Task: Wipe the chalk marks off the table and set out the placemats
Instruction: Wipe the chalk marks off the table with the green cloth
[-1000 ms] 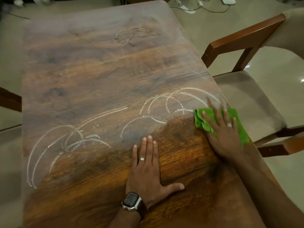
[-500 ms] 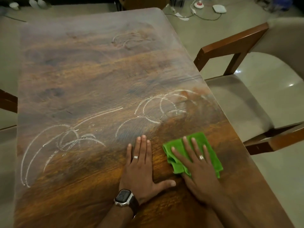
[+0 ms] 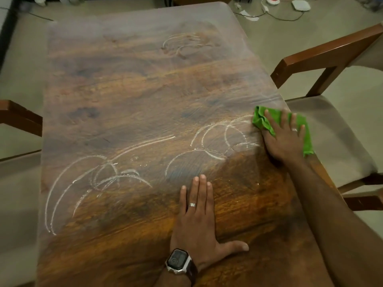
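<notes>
1. Wiping is the step in hand: the right hand (image 3: 285, 139) lies flat, fingers straight and spread, pressing a green cloth (image 3: 267, 121) onto the surface (image 3: 128, 96) at its right edge.
2. The left hand (image 3: 196, 220) rests flat and empty near the front edge, fingers straight, thumb out, a watch (image 3: 178, 262) on its wrist.
3. Chalk marks remain: loops (image 3: 217, 139) just left of the cloth, a larger set of arcs (image 3: 87, 183) toward the left edge, and a faint scribble (image 3: 186, 45) near the far edge.
4. The next move, I judge, calls for sweeping the cloth leftward across the loops with firm pressure.
5. No placemats show in view; that step looks not yet begun.
</notes>
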